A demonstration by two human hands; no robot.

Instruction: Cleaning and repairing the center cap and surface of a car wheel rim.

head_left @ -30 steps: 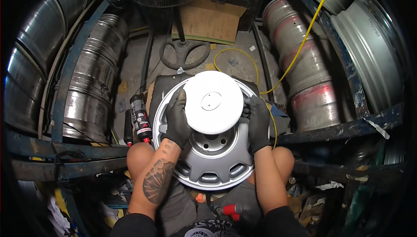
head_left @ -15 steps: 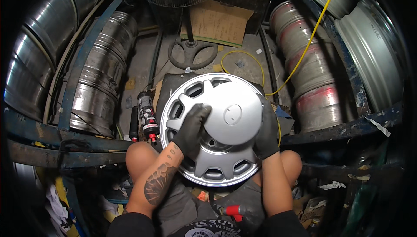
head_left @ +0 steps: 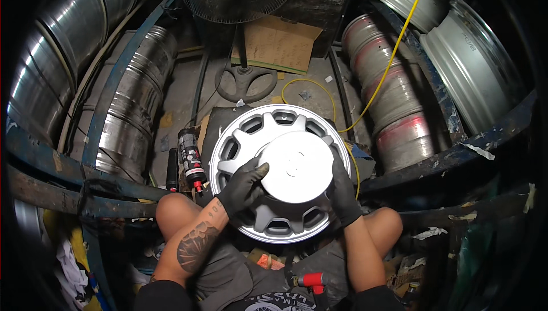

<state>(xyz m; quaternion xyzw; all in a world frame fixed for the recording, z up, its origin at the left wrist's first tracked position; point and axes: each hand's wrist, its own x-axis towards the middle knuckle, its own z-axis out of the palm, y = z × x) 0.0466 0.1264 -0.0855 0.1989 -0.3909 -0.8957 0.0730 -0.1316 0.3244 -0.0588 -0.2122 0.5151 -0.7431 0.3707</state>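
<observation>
Single view: head-worn fisheye camera, looking steeply down from above the seated person's lap. Close range: gloved left hand (head_left: 242, 181) and right hand (head_left: 343, 191) on a silver wheel cover (head_left: 279, 174) fill the centre. Stacked rims (head_left: 394, 111) bend along the edges. No second view.

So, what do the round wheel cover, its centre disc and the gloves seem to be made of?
Wheel cover: probably plastic or light metal in silver paint, with an even satin sheen. Centre disc: the same silver finish, smooth and matte. Gloves on the left hand and right hand: black, dull, thin, likely coated knit or rubber.
</observation>
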